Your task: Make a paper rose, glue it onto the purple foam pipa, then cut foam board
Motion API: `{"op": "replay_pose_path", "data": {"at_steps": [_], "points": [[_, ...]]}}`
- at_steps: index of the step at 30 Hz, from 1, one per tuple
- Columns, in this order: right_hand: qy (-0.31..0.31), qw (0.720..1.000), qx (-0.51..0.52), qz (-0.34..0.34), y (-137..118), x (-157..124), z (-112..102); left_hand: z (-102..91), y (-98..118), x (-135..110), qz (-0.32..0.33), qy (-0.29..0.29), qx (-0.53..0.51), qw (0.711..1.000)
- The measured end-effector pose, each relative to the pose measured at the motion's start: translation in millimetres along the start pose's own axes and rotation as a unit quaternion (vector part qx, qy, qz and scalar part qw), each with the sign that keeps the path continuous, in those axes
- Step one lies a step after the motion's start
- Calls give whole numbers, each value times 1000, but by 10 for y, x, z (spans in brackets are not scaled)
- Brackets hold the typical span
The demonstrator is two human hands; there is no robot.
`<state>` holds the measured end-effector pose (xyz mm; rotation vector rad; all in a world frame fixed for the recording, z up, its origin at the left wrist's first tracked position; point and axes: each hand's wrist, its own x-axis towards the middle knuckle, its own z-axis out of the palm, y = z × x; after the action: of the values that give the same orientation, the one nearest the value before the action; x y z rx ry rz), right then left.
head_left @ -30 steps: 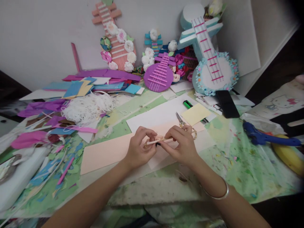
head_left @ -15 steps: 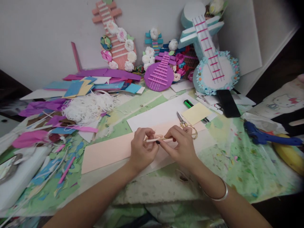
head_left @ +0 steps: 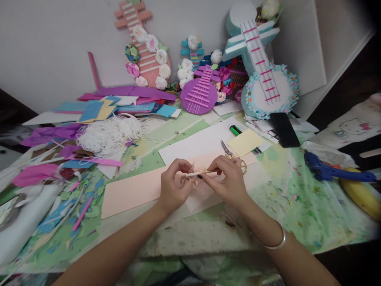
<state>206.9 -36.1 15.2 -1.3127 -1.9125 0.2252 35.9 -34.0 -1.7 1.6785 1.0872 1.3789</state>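
Note:
Over the middle of the table, my right hand [head_left: 230,180] pinches a thin pale stick [head_left: 204,173] that points left. My left hand [head_left: 175,186] is curled around the stick's left end, thumb and fingers at a small crumpled piece of peach paper [head_left: 195,182]. How the paper is wrapped on the stick is partly hidden by the fingers. Below both hands lies a long peach sheet [head_left: 132,190]. Gold-handled scissors [head_left: 228,149] rest just behind my right hand, their loops partly covered by it.
A yellow paper pad [head_left: 245,142], a green cutter [head_left: 235,130] and a black phone [head_left: 285,130] lie behind. White string [head_left: 111,135] and paper scraps fill the left. A blue glue gun [head_left: 336,171] sits right. Decorated lute-shaped crafts [head_left: 199,97] lean against the wall.
My left hand has moved slightly left, and its fingers have spread a little from the stick. More of the peach paper shows between the hands. The right hand keeps its pinch.

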Motion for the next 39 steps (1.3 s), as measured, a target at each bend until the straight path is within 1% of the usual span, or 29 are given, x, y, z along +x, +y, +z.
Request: {"op": "replay_pose_path", "data": {"at_steps": [4, 8, 14, 23, 25, 28, 32, 35, 37, 39], "points": [[-8, 1000, 4, 3, 27, 1, 0, -9, -25, 14, 3, -3, 2, 1000], [-17, 1000, 15, 4, 46, 7, -9, -4, -19, 12, 20, -24, 17, 999], [-27, 999, 18, -11, 57, 16, -29, 0, -10, -11, 52, -36, 72, 995], [-32, 999, 13, -41, 95, 29, -55, 21, 17, -19, 92, -44, 89, 991], [-30, 998, 18, -57, 105, 36, -70, 17, 19, -24, 108, -43, 88, 989], [-24, 996, 39, -82, 111, 44, -98, 11, 21, -31, 151, -33, 106, 982], [-13, 994, 57, -95, 113, 44, -124, 8, 38, -29, 212, -14, 150, 966], [-14, 993, 59, -97, 116, 41, -127, 6, 45, -19, 253, -11, 186, 949], [-15, 993, 60, -98, 117, 38, -126, 3, 39, -14, 272, -16, 197, 942], [-17, 993, 59, -99, 119, 36, -126, -1, 29, -12, 274, -18, 201, 940]]}}
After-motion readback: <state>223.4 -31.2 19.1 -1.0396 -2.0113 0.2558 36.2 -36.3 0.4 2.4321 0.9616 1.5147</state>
